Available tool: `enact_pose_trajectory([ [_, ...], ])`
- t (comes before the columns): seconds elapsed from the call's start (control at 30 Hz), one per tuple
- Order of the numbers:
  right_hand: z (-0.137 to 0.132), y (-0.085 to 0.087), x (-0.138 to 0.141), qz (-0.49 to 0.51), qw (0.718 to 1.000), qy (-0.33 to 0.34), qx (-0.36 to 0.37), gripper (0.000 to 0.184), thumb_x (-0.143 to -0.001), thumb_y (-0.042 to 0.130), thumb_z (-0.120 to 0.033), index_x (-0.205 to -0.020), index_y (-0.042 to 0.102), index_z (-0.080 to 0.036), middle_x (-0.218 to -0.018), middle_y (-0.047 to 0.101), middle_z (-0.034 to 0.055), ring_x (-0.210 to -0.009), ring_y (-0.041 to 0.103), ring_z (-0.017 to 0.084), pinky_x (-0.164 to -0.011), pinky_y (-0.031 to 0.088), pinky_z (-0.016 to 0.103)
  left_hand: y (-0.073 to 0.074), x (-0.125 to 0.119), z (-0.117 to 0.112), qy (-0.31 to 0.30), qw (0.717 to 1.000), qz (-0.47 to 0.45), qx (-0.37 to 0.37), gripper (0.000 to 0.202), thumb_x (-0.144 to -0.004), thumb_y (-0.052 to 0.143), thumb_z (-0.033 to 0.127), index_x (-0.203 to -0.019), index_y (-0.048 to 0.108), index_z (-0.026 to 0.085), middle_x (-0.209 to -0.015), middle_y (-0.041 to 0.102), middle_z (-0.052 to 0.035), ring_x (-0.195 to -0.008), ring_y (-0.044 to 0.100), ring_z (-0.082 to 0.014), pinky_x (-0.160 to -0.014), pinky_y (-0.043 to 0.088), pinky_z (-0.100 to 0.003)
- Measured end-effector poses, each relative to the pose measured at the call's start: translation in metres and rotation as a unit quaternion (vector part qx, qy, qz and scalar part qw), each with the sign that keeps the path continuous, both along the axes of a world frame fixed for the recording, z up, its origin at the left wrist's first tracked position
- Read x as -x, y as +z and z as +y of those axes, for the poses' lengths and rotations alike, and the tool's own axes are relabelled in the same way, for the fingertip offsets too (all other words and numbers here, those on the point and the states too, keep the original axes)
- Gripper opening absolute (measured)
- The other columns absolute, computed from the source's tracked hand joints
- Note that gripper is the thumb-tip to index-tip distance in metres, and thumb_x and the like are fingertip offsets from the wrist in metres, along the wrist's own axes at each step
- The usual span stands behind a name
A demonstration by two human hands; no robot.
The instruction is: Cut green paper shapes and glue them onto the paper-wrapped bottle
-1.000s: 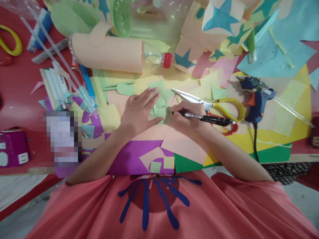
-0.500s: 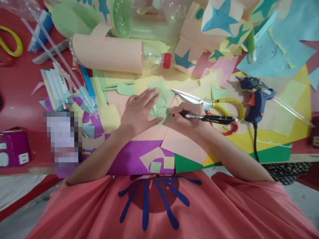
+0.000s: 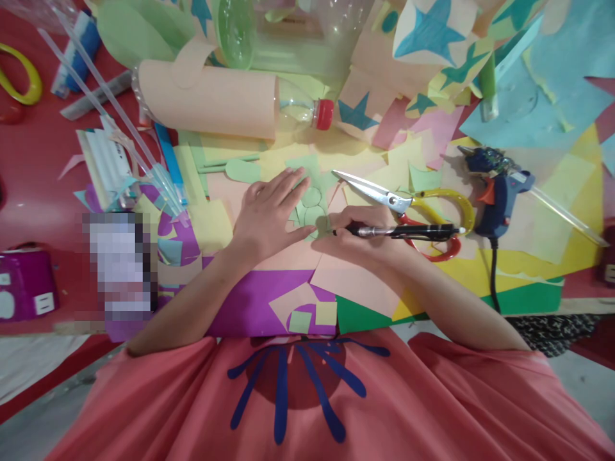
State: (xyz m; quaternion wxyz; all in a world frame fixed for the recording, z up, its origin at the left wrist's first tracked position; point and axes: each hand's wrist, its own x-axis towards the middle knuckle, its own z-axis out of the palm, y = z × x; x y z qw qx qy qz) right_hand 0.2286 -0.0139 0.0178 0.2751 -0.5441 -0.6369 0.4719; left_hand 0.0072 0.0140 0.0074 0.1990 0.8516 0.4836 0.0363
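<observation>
My left hand [image 3: 271, 208] lies flat with fingers spread, pressing on a piece of light green paper [image 3: 312, 168]. Rounded outlines are drawn on that paper, between my two hands. A black pen [image 3: 408, 231] is pinched in my right hand [image 3: 362, 230], its tip at the right side of the drawn shapes. Just behind the right hand lie scissors [image 3: 372, 189] with a yellow and a red handle loop, blades pointing left. Peach and yellow paper sheets spread under both hands.
A bottle wrapped in peach paper [image 3: 211, 102] lies at the back. At right is a blue glue gun [image 3: 497, 198] with its cord. Clear sticks [image 3: 113, 105], a blurred-out object [image 3: 120, 269] and a purple box [image 3: 29, 282] lie left. Star drawings [image 3: 430, 29] fill the back right.
My right hand has shifted slightly, bringing the pen tip a little lower beside the drawn outlines. My left hand stays in place on the paper.
</observation>
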Motion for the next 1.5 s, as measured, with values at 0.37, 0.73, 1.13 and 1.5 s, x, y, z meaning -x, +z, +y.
enact_pose_trajectory([
  [0.37,-0.001,-0.004,-0.001,0.015,0.995,0.079,-0.056,0.017,-0.081,0.059,-0.024,-0.065,0.053,-0.023,-0.059,0.054,-0.003,-0.057,0.045,0.012,-0.057,0.035,0.03,-0.001,0.0,0.0,0.001,1.0,-0.012,-0.002,0.074,-0.1,0.042,0.069,-0.16,0.042,0.027,-0.167,0.043,-0.0116,-0.156,0.04,-0.0321,-0.12,0.033,-0.047],
  [0.73,-0.001,-0.005,0.001,0.031,0.993,0.104,-0.037,0.011,-0.083,0.061,-0.023,-0.073,0.065,-0.025,-0.066,0.065,-0.001,-0.058,0.054,0.014,-0.057,0.044,0.029,0.001,0.0,0.0,0.001,1.0,-0.009,0.001,0.074,-0.099,0.042,0.07,-0.159,0.042,0.027,-0.167,0.044,-0.0129,-0.155,0.04,-0.0327,-0.119,0.033,-0.047],
  [1.13,-0.004,-0.006,-0.001,0.045,0.996,0.04,-0.07,0.027,-0.083,0.068,-0.03,-0.063,0.052,-0.022,-0.057,0.052,-0.0033,-0.051,0.039,0.01,-0.049,0.031,0.028,-0.002,0.0,0.0,-0.006,1.0,0.004,-0.015,0.075,-0.1,0.047,0.065,-0.16,0.042,0.02,-0.165,0.045,-0.0176,-0.156,0.04,-0.033,-0.12,0.032,-0.045],
  [1.5,-0.002,-0.014,0.002,0.037,0.989,0.092,-0.111,0.014,-0.084,0.059,-0.023,-0.071,0.062,-0.021,-0.059,0.06,-0.0011,-0.052,0.049,0.011,-0.051,0.034,0.028,-0.004,0.001,-0.001,-0.009,1.0,-0.002,-0.026,0.073,-0.101,0.046,0.065,-0.159,0.042,0.022,-0.165,0.046,-0.0158,-0.154,0.041,-0.0325,-0.119,0.033,-0.044],
])
